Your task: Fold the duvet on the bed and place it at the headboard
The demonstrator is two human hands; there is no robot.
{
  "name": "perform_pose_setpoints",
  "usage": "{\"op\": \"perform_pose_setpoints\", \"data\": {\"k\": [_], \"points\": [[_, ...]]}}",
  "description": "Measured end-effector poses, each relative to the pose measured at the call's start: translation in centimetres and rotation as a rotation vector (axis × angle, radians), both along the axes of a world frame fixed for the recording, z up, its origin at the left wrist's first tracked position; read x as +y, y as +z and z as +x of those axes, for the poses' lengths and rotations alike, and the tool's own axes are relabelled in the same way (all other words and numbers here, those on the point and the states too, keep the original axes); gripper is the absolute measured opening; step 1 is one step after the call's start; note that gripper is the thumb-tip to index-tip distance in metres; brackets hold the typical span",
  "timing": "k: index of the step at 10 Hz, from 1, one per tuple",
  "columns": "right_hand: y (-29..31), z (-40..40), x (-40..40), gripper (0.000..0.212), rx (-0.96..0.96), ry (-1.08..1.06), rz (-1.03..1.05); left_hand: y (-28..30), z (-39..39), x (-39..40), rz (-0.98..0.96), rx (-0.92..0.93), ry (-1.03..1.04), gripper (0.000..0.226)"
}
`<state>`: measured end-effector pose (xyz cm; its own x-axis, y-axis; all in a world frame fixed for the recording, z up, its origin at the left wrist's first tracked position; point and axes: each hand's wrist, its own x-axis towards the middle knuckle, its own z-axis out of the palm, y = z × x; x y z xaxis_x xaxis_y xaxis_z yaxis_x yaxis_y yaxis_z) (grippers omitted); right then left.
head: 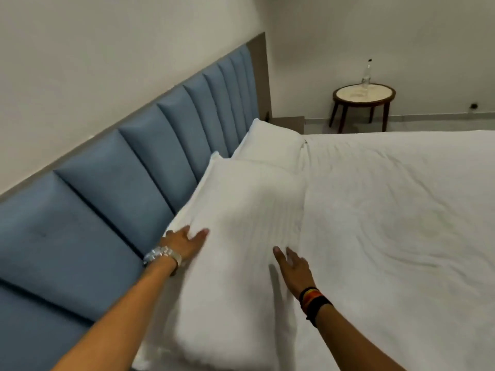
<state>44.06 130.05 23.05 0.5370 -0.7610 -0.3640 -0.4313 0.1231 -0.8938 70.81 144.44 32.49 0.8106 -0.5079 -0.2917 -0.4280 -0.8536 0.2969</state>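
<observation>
Both hands lie flat and open on the near white bundle, gripping nothing: the left hand (187,241) at its headboard-side edge, the right hand (294,266) on top. Whether this bundle is the folded duvet (241,223) or a pillow is unclear. Press evenly, squaring it against the blue headboard (128,167). Beyond: one pillow (270,145), one side table (364,100), one bottle (366,74).

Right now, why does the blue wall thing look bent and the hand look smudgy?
Head view: the wide-angle lens bows the blue headboard near the frame's edge. Head view: the right hand is smeared, probably by motion blur, and casts a soft shadow on the white folded bedding. Head view: the light is dim and even, with no glare.
</observation>
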Motion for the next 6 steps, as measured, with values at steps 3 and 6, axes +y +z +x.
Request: {"op": "perform_pose_setpoints", "data": {"k": [3, 6], "points": [[-2.6, 14.6, -0.1, 0.093, 0.402, 0.112, -0.573, -13.6, 5.1, 0.2, -0.242, -0.266, -0.312, 0.070], [3.4, 11.8, -1.2, 0.079, 0.093, -0.003, -0.451, -6.1, 5.7, -2.5, -0.334, -0.251, -0.346, 0.076]]}}
